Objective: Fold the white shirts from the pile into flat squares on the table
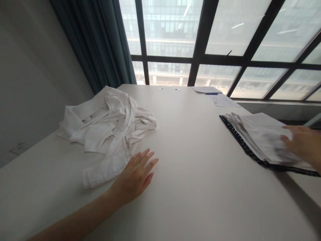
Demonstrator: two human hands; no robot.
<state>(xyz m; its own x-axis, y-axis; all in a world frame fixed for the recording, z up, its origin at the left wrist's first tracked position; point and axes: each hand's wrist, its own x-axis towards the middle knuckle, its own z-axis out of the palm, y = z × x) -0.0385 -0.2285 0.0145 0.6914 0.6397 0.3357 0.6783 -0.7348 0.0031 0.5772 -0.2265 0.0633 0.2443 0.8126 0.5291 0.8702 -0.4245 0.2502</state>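
My left hand (136, 175) lies flat on the white table (195, 174) with its fingers stretched out, right beside the near edge of a crumpled pile of white cloth (107, 129) at the left. My right hand (302, 142) rests on top of a stack of folded white cloths (260, 137) at the right edge of the table; its fingers are spread and somewhat blurred. The stack sits on a dark patterned sheet (240, 140).
Sheets of paper (207, 89) and a blue pen (212, 93) lie at the far edge by the window (200, 40). A dark curtain (100, 43) hangs at the back left. A grey wall (30, 83) with a socket runs along the left.
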